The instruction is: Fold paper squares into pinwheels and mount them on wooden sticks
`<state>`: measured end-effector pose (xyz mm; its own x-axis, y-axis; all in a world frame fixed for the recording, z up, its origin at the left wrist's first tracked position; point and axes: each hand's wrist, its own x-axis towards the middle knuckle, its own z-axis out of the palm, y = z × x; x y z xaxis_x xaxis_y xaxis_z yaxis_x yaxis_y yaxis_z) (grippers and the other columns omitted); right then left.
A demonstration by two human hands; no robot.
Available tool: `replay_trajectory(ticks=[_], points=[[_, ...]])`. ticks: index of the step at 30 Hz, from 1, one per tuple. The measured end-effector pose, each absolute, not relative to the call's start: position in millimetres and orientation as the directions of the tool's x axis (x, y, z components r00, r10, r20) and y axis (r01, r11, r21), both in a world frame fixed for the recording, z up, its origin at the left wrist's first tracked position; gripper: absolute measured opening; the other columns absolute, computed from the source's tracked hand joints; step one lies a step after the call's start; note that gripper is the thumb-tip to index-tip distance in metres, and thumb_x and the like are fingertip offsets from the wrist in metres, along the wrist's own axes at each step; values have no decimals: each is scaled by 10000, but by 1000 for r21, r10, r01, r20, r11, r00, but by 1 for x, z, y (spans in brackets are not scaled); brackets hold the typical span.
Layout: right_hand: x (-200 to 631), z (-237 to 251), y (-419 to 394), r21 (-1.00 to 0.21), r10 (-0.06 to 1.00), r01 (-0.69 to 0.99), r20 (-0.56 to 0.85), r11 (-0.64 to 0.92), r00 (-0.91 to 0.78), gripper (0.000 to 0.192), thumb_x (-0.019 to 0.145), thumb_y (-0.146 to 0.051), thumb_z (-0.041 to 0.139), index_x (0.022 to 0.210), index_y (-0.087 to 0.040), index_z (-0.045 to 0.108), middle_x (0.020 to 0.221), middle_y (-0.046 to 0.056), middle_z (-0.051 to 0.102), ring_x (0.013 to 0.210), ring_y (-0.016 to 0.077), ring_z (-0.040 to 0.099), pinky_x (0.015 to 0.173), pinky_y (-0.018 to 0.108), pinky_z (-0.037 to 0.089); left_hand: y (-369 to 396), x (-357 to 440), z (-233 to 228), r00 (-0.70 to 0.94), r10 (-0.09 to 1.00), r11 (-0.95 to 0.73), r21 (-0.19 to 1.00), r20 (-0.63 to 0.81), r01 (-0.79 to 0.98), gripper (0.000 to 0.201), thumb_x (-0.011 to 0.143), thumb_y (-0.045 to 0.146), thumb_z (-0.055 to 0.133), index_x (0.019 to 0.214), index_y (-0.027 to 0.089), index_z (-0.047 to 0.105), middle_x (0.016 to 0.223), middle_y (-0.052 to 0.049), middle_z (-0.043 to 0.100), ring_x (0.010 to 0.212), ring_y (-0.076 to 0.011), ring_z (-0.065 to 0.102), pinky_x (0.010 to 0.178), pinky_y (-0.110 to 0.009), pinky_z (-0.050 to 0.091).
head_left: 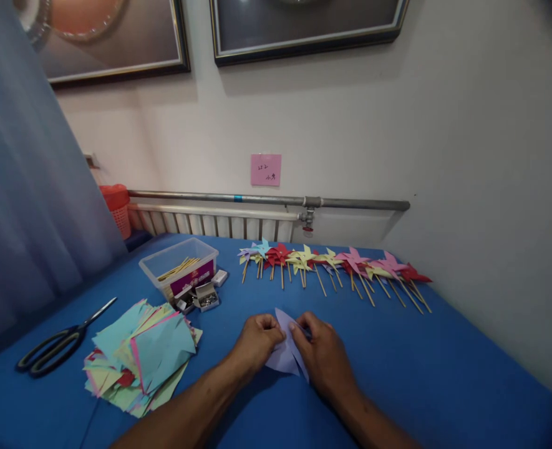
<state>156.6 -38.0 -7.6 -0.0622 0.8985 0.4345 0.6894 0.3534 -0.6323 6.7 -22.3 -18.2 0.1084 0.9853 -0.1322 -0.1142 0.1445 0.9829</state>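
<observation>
Both hands pinch one lavender paper piece (285, 352) lying on the blue table (444, 368) in front of me. My left hand (257, 342) grips its left side with the fingers curled. My right hand (325, 355) holds its right side, and a pointed corner of the paper sticks up between the two. To the left lies a loose pile of cut coloured paper squares (140, 355), light blue on top.
A row of finished paper pinwheels on wooden sticks (332, 265) lies along the table's far edge. A clear plastic box of sticks (178, 265) and small boxes of pins (201, 298) sit mid-left. Black scissors (55, 346) lie at far left. A radiator (210, 221) stands behind.
</observation>
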Motion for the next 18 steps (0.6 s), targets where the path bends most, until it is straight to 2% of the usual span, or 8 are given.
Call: replay_trajectory(ticks=[3,6,10,13,18], points=[[156,-7,-38,-663,902,668,430,337,-28,227,879,-378,549,688,-256,527,683,18,664,706,223,616,651,310,396,-24,8,-18,124,985,128,988,-117,-88,197,588,239,694,571,181,507,447,66,449,413,-58,321,443,-221,215],[155,-3,-40,-729,918,602,397,326,-16,251,867,-444,578,708,-252,548,712,26,670,744,235,619,656,305,410,-24,7,-15,78,987,146,987,-141,-72,190,600,228,685,571,184,502,439,70,431,409,-60,308,441,-223,200],[157,4,-42,-884,955,362,289,296,-75,372,934,-553,470,797,-233,603,763,23,670,718,207,595,643,290,438,-25,3,-6,29,979,206,973,-204,-106,142,595,212,659,588,178,521,449,67,431,425,-65,314,449,-225,205],[158,4,-40,-944,961,188,254,272,-114,445,960,-569,408,805,-214,627,842,36,685,772,201,600,697,292,465,-27,1,1,40,976,218,967,-214,-130,134,573,200,658,585,171,528,476,54,461,448,-68,343,462,-223,232],[158,-5,-32,-964,974,151,202,217,-106,344,850,-522,621,723,-203,614,717,9,631,683,179,556,609,269,432,-29,2,2,78,973,224,964,-215,-140,158,574,213,671,574,179,516,457,53,458,436,-72,342,461,-227,228]])
